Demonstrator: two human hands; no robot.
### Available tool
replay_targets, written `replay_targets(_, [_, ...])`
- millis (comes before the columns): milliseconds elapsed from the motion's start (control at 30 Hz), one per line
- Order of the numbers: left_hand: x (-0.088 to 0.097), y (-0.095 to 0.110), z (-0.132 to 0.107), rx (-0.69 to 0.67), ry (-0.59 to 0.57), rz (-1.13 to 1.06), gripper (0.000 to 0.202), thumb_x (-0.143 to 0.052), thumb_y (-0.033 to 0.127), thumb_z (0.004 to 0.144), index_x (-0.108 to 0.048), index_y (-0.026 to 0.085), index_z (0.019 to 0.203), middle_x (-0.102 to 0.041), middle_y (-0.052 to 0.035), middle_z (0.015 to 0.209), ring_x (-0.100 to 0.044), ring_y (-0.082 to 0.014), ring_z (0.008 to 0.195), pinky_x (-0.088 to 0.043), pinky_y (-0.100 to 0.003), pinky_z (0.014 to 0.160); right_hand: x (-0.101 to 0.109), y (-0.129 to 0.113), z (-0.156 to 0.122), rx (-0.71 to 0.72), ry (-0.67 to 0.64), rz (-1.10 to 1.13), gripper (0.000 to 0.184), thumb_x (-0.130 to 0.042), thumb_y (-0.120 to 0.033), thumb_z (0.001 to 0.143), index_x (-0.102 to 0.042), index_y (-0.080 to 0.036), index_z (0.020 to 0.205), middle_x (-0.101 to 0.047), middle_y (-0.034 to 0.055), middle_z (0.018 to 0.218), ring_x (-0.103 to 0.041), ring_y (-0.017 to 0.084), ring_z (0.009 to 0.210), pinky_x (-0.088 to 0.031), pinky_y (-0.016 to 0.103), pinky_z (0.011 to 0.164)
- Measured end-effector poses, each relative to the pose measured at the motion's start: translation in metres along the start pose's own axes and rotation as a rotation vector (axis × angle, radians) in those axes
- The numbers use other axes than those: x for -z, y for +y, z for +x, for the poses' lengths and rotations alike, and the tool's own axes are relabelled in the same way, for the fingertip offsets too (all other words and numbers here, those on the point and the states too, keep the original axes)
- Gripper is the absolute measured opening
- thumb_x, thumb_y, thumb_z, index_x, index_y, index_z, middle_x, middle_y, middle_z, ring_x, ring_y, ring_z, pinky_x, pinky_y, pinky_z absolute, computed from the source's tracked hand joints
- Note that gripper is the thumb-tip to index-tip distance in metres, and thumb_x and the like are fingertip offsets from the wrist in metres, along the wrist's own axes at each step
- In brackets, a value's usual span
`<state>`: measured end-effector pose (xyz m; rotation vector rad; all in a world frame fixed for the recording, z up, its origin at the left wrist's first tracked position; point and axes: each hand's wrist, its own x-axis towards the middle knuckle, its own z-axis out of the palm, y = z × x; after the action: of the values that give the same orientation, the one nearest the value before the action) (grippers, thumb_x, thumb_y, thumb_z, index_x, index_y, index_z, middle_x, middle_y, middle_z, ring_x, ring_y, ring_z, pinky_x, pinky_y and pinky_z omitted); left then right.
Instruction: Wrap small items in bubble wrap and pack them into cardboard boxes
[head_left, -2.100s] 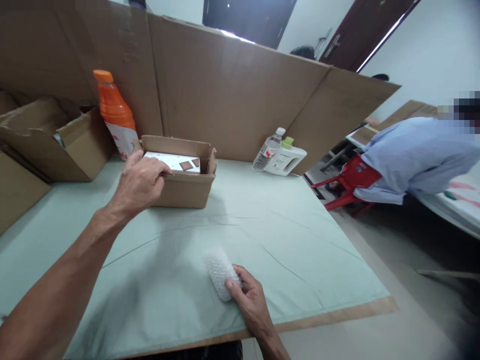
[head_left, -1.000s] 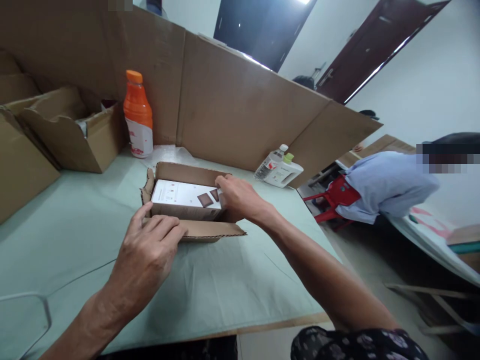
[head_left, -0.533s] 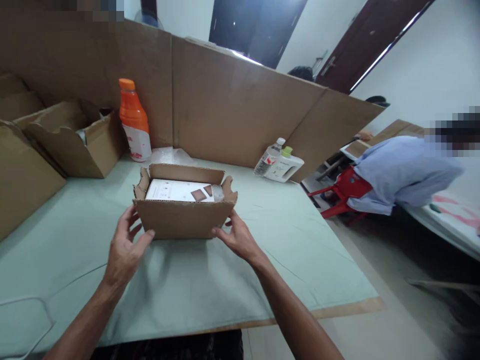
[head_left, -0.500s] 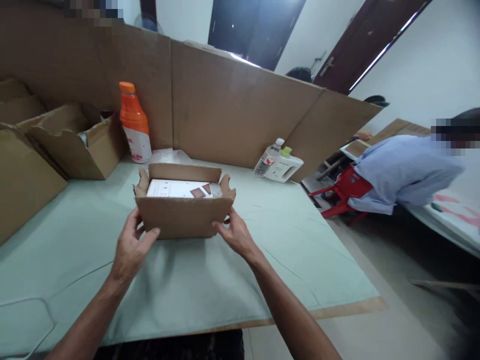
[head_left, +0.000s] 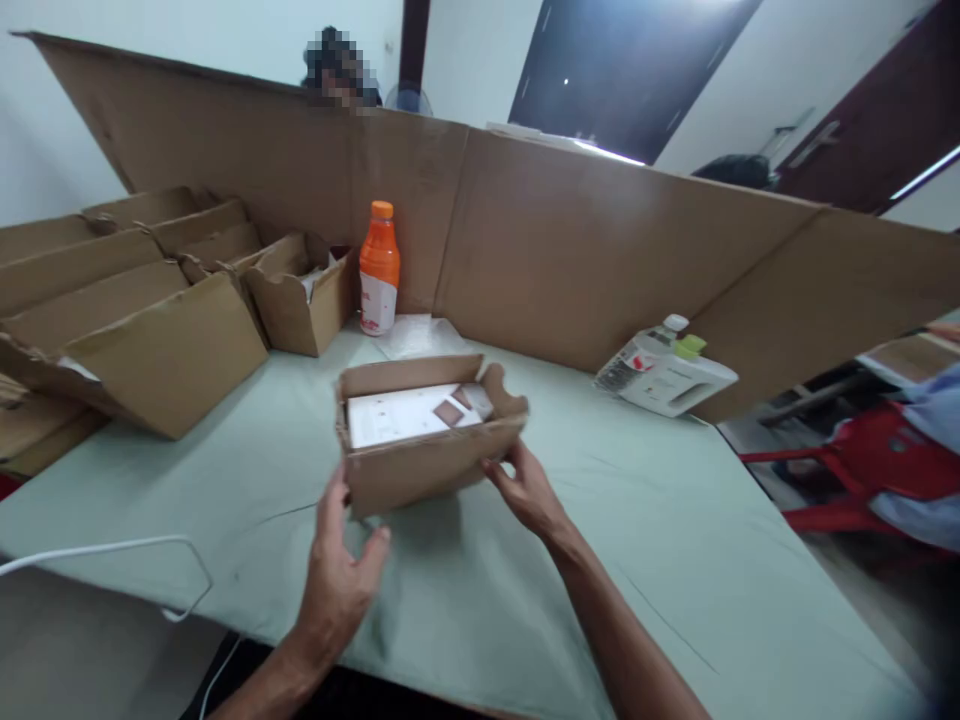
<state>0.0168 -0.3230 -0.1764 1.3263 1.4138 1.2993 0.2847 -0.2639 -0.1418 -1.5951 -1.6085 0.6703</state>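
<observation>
Handling the carton (head_left: pixel 409 478), right hand (head_left: pixel 531 492) grips its right end; left hand (head_left: pixel 339 585), wide, perhaps touches its left; steadying should take both.

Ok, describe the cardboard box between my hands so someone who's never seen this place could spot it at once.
Find the long cardboard screen, then the table with the pale green cloth before it. Between your left hand and right hand is an open box. Unlike the boxes crowded at the left, it stands apart, showing a white carton with brown patches.
</observation>
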Motion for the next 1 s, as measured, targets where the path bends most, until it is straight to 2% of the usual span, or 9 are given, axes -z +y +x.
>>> replay_targets(67, [0.027,-0.004,0.017,0.000,0.123,0.019,0.077,-0.067,0.033,0.087,-0.031,0.027,0.155,-0.043,-0.0144,0.154,-0.047,-0.0310,0.140,-0.037,-0.049,0.119,-0.044,-0.028,0.041,0.112,-0.107,0.058,0.046,-0.060,-0.030,0.087,-0.056,-0.014,0.131,-0.072,0.0123,0.122,-0.067,0.024,0.101,-0.055,0.038,0.090])
replay_targets(133, [0.049,-0.010,0.035,-0.042,0.241,0.031,0.080,-0.067,0.032,0.087,-0.028,0.027,0.157,-0.039,-0.0138,0.158,-0.043,-0.0295,0.145,-0.034,-0.046,0.122,-0.089,-0.057,0.080,0.202,-0.160,0.080,0.052,-0.056,-0.023,0.089,-0.049,-0.015,0.141,-0.064,0.0125,0.138,-0.062,0.022,0.118,-0.051,0.037,0.100])
replay_targets(200, [0.065,-0.017,0.051,-0.101,0.358,0.048,0.084,-0.070,0.033,0.084,-0.029,0.026,0.158,-0.034,-0.0136,0.161,-0.036,-0.0301,0.150,-0.031,-0.047,0.123,-0.130,-0.081,0.108,0.246,-0.183,-0.010,0.056,-0.057,-0.019,0.090,-0.045,-0.014,0.145,-0.057,0.0148,0.145,-0.055,0.024,0.130,-0.045,0.039,0.110])
replay_targets(300, [0.075,-0.031,0.067,-0.117,0.502,0.041,0.092,-0.076,0.035,0.076,-0.033,0.023,0.156,-0.031,-0.0158,0.163,-0.030,-0.0346,0.152,-0.034,-0.054,0.122,-0.176,-0.098,0.125,0.253,-0.247,-0.120,0.060,-0.063,-0.021,0.090,-0.044,-0.009,0.145,-0.055,0.0205,0.144,-0.051,0.028,0.135,-0.042,0.045,0.114])
replay_targets(367, [0.074,-0.039,0.071,-0.080,0.522,0.003,0.095,-0.076,0.036,0.074,-0.032,0.022,0.156,-0.030,-0.0173,0.163,-0.031,-0.0367,0.151,-0.038,-0.057,0.119,-0.195,-0.098,0.123,0.267,-0.310,-0.154,0.067,-0.066,-0.021,0.088,-0.040,-0.007,0.149,-0.052,0.0228,0.147,-0.050,0.030,0.138,-0.041,0.046,0.114])
replay_targets(533, [0.063,-0.050,0.080,-0.037,0.490,-0.045,0.091,-0.074,0.035,0.077,-0.031,0.024,0.157,-0.027,-0.0164,0.163,-0.029,-0.0348,0.152,-0.043,-0.054,0.116,-0.222,-0.089,0.122,0.313,-0.419,-0.278,0.086,-0.068,-0.028,0.088,-0.025,-0.007,0.159,-0.029,0.0216,0.166,-0.037,0.031,0.149,-0.035,0.045,0.121])
replay_targets(667, [0.061,-0.060,0.101,-0.043,0.499,-0.026,0.092,-0.072,0.036,0.077,-0.029,0.022,0.157,-0.028,-0.0188,0.162,-0.028,-0.0346,0.153,-0.042,-0.053,0.116,-0.241,-0.090,0.139,0.366,-0.432,-0.378,0.081,-0.065,-0.038,0.093,-0.029,-0.008,0.159,-0.041,0.0190,0.161,-0.040,0.028,0.148,-0.036,0.044,0.119])
replay_targets(800, [0.075,-0.068,0.122,-0.029,0.490,0.051,0.088,-0.070,0.037,0.078,-0.031,0.020,0.156,-0.038,-0.0189,0.158,-0.035,-0.0329,0.149,-0.037,-0.052,0.120,-0.248,-0.085,0.133,0.474,-0.424,-0.456,0.059,-0.060,-0.041,0.098,-0.048,-0.015,0.149,-0.047,0.0140,0.158,-0.037,0.027,0.149,-0.029,0.045,0.121])
replay_targets(1000, [0.109,-0.084,0.135,-0.005,0.549,0.224,0.090,-0.073,0.046,0.076,-0.037,0.015,0.153,-0.043,-0.0225,0.154,-0.042,-0.0365,0.145,-0.036,-0.053,0.120,-0.234,-0.071,0.076,0.574,-0.356,-0.568,0.053,-0.049,-0.046,0.104,-0.047,-0.018,0.150,-0.043,0.0141,0.161,-0.035,0.031,0.150,-0.028,0.050,0.122])
